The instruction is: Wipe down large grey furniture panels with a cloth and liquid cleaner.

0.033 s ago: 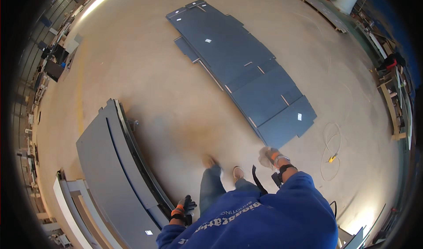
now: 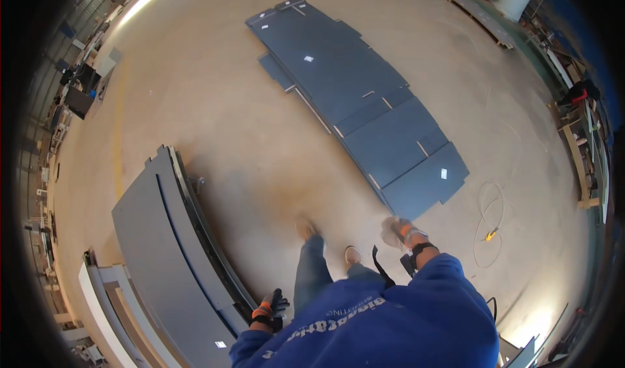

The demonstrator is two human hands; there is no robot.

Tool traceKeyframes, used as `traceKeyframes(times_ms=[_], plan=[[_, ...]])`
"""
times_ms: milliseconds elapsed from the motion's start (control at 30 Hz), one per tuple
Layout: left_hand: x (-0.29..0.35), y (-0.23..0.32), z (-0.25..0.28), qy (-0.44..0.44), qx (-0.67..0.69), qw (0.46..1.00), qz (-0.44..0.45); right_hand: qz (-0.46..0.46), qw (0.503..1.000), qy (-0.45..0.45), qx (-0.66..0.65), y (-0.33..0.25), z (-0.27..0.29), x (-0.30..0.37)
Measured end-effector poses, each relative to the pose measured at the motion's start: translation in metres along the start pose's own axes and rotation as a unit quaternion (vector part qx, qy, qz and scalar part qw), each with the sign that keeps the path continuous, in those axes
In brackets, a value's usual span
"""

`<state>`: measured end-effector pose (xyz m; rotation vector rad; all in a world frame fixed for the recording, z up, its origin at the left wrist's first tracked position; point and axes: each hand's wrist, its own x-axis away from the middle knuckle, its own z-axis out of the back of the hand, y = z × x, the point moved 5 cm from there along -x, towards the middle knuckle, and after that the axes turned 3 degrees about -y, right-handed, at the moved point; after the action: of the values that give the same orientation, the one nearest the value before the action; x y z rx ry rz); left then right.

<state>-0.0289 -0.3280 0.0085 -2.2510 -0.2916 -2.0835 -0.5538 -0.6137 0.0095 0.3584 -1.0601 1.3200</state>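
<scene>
My left hand (image 2: 276,303), in a dark glove with an orange cuff, hangs beside the near end of a stack of dark grey sheet panels (image 2: 176,238). Its fingers are partly spread, with nothing visible between them. My right hand (image 2: 394,232), gloved and blurred, is out in front of me by the near corner of a long spread of overlapping dark grey panels (image 2: 351,75) on the floor. Whether it touches that corner, or how its fingers are set, is not clear. White labels and narrow pale strips show on the spread panels.
Pale frames (image 2: 107,316) stand left of the stack. To the right, a looped hose (image 2: 482,238) with a yellow fitting (image 2: 491,236) lies on the floor. Loaded shelving (image 2: 586,153) lines the right wall. A pallet with sheets (image 2: 478,20) and a white drum (image 2: 513,0) are far right.
My left foot has shifted slightly forward and to the left. The panels appear a touch displaced in the picture. Both hands stay in nearly the same place.
</scene>
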Motion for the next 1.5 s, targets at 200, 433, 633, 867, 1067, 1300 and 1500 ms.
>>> traceKeyframes(times_ms=[200, 433, 633, 867, 1067, 1300, 1500], plan=[[-0.013, 0.113, 0.073, 0.050, 0.045, 0.996, 0.066, -0.010, 0.999, 0.005, -0.047, -0.056, 0.019, -0.043], [-0.046, 0.418, 0.108, 0.095, -0.073, 0.990, -0.078, -0.023, 0.971, 0.092, -0.218, -0.085, 0.044, -0.089], [-0.051, 0.658, 0.019, 0.243, -0.376, 0.857, -0.254, -0.039, 0.609, 0.106, -0.785, -0.120, 0.065, -0.233], [-0.072, 0.864, -0.137, 0.222, -0.597, 0.720, -0.274, -0.131, 0.707, 0.046, -0.693, -0.255, 0.201, -0.390], [-0.194, 0.960, -0.280, 0.075, -0.692, 0.685, -0.215, -0.269, 0.837, 0.122, -0.460, -0.220, 0.225, -0.505], [-0.405, 1.003, -0.297, 0.107, -0.727, 0.609, -0.297, -0.344, 0.812, 0.148, -0.448, -0.226, 0.193, -0.603], [-0.439, 0.988, -0.301, 0.031, -0.746, 0.625, -0.227, -0.406, 0.812, 0.128, -0.399, -0.247, 0.180, -0.634]])
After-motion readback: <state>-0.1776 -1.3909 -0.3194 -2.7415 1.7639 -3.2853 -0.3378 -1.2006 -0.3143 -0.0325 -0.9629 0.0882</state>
